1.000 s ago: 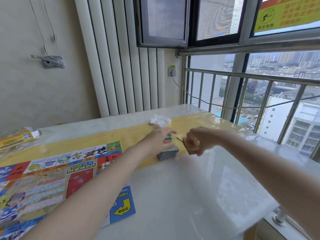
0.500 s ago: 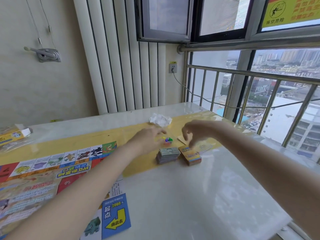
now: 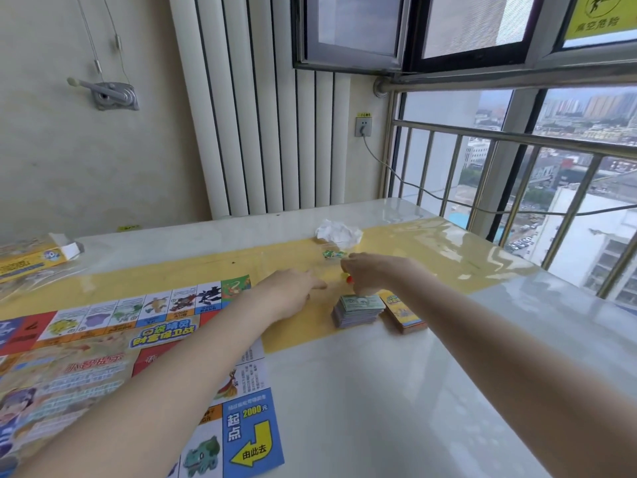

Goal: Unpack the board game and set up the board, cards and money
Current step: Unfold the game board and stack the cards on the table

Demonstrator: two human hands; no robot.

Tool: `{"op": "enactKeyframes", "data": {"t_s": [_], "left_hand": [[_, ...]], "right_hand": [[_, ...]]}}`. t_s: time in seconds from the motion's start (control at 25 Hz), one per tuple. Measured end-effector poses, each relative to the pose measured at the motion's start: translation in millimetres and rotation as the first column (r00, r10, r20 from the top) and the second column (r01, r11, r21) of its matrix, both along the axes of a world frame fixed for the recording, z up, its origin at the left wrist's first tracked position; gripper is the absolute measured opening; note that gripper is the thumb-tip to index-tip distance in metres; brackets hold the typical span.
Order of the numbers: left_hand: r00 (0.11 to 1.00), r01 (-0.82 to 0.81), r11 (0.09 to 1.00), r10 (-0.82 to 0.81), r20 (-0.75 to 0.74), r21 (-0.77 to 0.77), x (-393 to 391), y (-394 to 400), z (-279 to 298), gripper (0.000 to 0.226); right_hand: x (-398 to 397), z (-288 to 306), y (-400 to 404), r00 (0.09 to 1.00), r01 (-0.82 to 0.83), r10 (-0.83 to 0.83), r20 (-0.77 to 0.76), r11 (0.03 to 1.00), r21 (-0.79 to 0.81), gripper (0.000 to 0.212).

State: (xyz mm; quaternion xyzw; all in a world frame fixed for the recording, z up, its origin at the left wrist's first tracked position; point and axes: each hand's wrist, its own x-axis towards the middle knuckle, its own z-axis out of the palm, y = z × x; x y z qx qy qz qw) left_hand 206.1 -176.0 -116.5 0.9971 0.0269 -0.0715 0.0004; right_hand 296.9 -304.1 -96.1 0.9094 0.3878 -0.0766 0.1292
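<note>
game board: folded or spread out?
Spread out. The game board lies flat on the table, its printed squares and start corner face up; its left part runs out of frame.

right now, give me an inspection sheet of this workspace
surface: glossy white table with a yellow strip.
job's things: colourful paper game board unfolded at left; grey-green stack of play money touching orange card deck; small coloured game pieces beyond.
clutter: crumpled white wrapper; opened yellow game box far left.
grip: left hand fingers extended, holding nothing; right hand curled, pinching a small red-yellow piece.
cables: grey cord from wall socket.
surroundings: white radiator, railed window.
</note>
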Motion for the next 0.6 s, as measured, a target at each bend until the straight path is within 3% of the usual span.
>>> {"op": "enactKeyframes", "data": {"t_s": [0.24,0.44,0.6], "left_hand": [[1.0,0.011,0.999,-0.011,0.0,0.034,3.7,3.3,-0.1,0.055],[1.0,0.012,0.999,-0.012,-0.006,0.036,0.6,0.2,1.3,0.056],[1.0,0.004,0.999,-0.004,0.0,0.047,0.2,0.4,1.1,0.061]], "right_hand": [[12.3,2.7,6.0,0.998,-0.034,0.043,0.054,0.986,-0.163,0.041],[8.8,18.7,9.7,0.998,-0.063,0.061,-0.018,0.97,-0.235,0.04],[18.5,25.6,10.7,0.985,-0.061,0.037,-0.167,0.988,-0.142,0.033]]}}
